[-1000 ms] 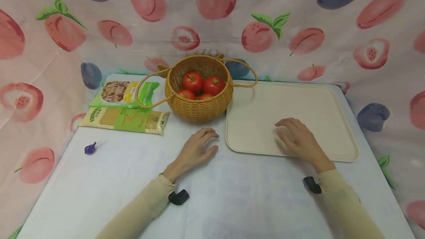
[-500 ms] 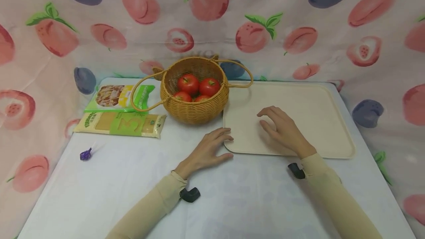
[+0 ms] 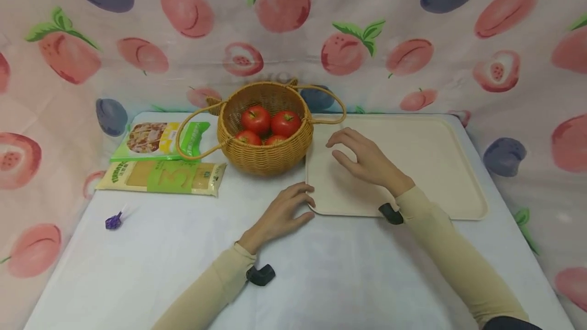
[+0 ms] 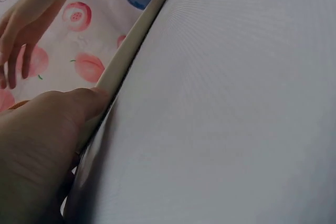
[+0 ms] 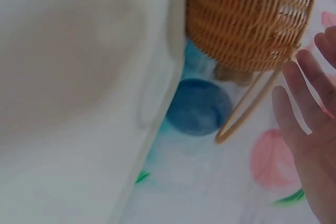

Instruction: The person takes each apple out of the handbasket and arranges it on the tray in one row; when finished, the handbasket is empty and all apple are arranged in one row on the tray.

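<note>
Right hand (image 3: pixel 370 161), relaxed like the left hand (image 3: pixel 278 216), has edged toward the basket (image 3: pixel 266 160) at its ten o'clock. White table (image 3: pixel 344 274); fruit-print curtain (image 3: pixel 220 34) at twelve.

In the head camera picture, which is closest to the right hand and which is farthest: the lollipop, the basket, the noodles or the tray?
From the right hand, in the head view:
1. Tray: just below the hand.
2. Basket: to its left, beside the tray.
3. Noodles: farther left, past the basket.
4. Lollipop: farthest left, nearer the person than the noodles.
</note>
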The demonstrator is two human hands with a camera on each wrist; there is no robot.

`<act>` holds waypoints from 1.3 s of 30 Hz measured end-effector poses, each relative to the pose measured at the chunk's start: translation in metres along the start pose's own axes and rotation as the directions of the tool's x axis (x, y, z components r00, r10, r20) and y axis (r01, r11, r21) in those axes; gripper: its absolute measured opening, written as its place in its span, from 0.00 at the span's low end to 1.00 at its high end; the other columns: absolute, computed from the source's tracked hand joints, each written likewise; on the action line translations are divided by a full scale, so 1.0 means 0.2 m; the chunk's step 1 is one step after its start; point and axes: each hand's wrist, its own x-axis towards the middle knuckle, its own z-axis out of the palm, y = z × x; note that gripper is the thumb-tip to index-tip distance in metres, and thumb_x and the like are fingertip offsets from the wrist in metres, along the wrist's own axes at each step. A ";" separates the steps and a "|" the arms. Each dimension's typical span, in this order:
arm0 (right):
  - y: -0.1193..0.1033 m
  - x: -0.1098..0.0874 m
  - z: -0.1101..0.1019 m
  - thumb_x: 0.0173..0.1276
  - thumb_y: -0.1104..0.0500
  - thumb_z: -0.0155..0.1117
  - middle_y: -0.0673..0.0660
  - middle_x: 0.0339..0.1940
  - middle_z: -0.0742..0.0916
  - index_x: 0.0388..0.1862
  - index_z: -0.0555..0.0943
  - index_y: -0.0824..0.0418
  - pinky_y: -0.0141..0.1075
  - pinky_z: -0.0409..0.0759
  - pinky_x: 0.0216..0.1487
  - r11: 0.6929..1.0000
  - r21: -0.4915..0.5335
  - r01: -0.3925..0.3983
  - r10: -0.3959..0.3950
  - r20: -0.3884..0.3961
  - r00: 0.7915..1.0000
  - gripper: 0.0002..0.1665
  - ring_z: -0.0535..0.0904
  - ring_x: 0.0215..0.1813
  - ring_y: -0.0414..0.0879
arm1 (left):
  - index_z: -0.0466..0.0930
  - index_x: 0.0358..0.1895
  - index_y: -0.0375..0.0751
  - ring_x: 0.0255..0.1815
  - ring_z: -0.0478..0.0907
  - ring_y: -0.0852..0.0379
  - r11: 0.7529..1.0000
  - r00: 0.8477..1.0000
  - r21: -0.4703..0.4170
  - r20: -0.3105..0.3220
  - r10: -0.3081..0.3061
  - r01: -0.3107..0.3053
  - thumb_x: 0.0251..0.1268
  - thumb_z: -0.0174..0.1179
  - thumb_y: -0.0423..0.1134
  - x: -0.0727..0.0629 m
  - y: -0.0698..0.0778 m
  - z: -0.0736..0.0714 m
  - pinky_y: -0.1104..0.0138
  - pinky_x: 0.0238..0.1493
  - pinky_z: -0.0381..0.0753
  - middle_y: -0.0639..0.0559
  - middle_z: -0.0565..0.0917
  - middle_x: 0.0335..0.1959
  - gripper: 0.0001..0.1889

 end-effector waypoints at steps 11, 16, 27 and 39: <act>-0.06 0.28 -0.01 0.67 0.60 0.59 0.53 0.50 0.80 0.48 0.78 0.59 0.43 0.75 0.56 0.994 0.030 0.105 -0.108 0.082 0.991 0.11 0.75 0.55 0.45 | 0.79 0.40 0.53 0.65 0.67 0.57 1.000 0.999 0.003 -0.033 0.021 -0.021 0.60 0.64 0.44 0.00 0.00 0.01 0.58 0.65 0.67 0.54 0.75 0.58 0.06; -0.08 0.39 0.00 0.68 0.60 0.59 0.51 0.48 0.79 0.45 0.79 0.57 0.38 0.75 0.50 0.991 0.040 0.125 -0.129 0.132 0.983 0.08 0.75 0.50 0.44 | 0.80 0.40 0.53 0.65 0.68 0.57 1.000 0.999 -0.003 -0.043 0.029 -0.029 0.60 0.64 0.43 0.00 0.00 0.01 0.59 0.66 0.67 0.54 0.76 0.57 0.06; -0.13 0.58 0.06 0.68 0.58 0.58 0.51 0.44 0.80 0.44 0.80 0.56 0.38 0.75 0.44 0.993 0.021 0.117 -0.117 0.330 0.937 0.08 0.76 0.43 0.47 | 0.80 0.39 0.53 0.66 0.66 0.57 0.999 0.999 -0.028 -0.049 0.019 -0.020 0.61 0.63 0.43 -0.03 0.00 0.02 0.60 0.67 0.66 0.54 0.76 0.57 0.05; -0.11 0.76 0.12 0.68 0.57 0.59 0.53 0.47 0.80 0.47 0.80 0.56 0.44 0.75 0.54 0.999 0.025 0.048 -0.054 0.582 0.811 0.10 0.77 0.51 0.50 | 0.79 0.44 0.53 0.74 0.58 0.54 0.999 0.999 -0.028 -0.043 0.013 -0.014 0.64 0.59 0.45 -0.02 -0.02 0.01 0.60 0.72 0.59 0.54 0.72 0.63 0.08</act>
